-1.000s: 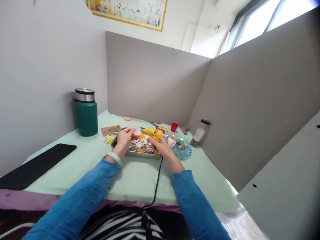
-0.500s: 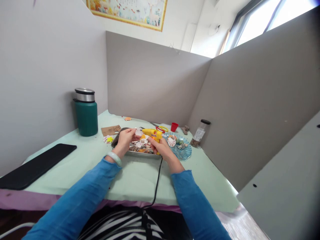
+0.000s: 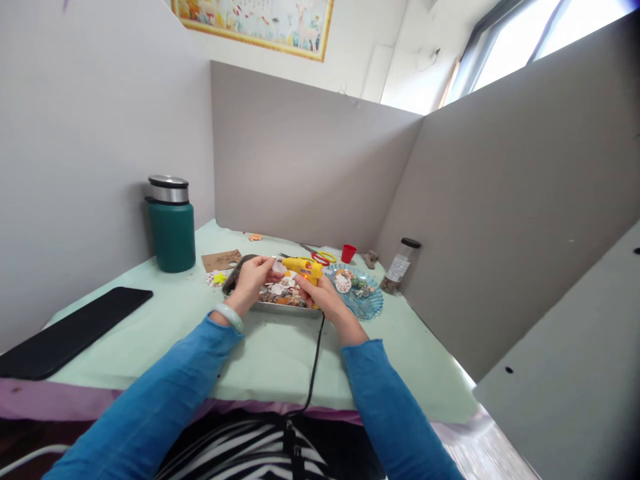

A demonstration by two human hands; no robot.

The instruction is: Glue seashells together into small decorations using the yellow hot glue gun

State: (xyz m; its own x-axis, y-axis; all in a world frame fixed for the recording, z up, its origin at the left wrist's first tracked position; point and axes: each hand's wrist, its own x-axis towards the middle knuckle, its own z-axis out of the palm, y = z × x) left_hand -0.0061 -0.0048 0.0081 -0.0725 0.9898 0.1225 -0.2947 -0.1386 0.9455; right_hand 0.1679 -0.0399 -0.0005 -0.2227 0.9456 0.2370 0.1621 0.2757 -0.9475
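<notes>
My right hand (image 3: 319,292) is wrapped round a yellow hot glue gun (image 3: 305,267), whose black cord (image 3: 315,360) runs down over the table's front edge. The gun's nozzle points left, close to a small whitish, shell-like piece (image 3: 279,267). Thumb and fingers of my left hand (image 3: 255,277) pinch that piece; whether the nozzle touches it I cannot tell. Beneath both hands lies a metal tray (image 3: 285,309) full of shells and small stones, partly hidden by my hands.
To the right are a blue scalloped plate (image 3: 373,309) with shell pieces, a jar (image 3: 400,267), a red cup (image 3: 349,253) and scissors (image 3: 323,257). On the left stand a green bottle (image 3: 172,230), a brown card (image 3: 220,261), a yellow flower piece (image 3: 218,279) and a black slab (image 3: 75,332).
The glue gun has shifted slightly left, its nozzle now nearer the whitish piece in my left hand. Both hands keep their grips.
</notes>
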